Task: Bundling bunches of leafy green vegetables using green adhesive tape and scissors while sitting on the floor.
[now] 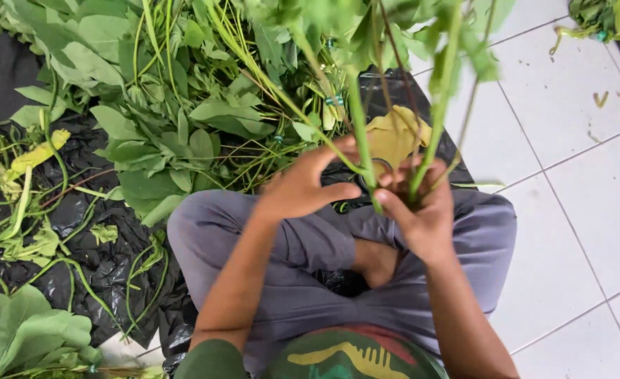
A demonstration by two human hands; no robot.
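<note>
Sitting cross-legged at the bottom centre of the frame, grey trousers (303, 281) and a green printed shirt (338, 354) nearest the lens, a bare foot (376, 263) tucked between the knees. Just above the lap, centre frame: right hand (422, 210) wrapped around a small bunch of green stems (362, 133), fingers closed on the lower ends so the stalks stand upright and the leafy tops shoot up past the top edge, blurry from being so close to the camera. Left hand (303, 186) right beside it, thumb and fingers pinched narrow against one thin stem of that same bunch, probably steadying it or picking it out, hard to say which. Held up off the floor like that, presumably to keep the cut ends level and together. Behind the hands, a yellowed leaf (394, 137) lying on black plastic sheeting (99, 260), which looks spread out to keep the greens off the tiles. Upper left and centre: big loose heap of leafy greens (177, 112) with long thin stalks, within easy reach. Left edge: scattered limp stems and scraps (15, 203), looks like a discard pile. Lower left corner: a broad-leaved bunch (26, 333). Right side: white floor tiles (569, 175) with a few bits, plus more greens (604, 17) in the top right corner.
</note>
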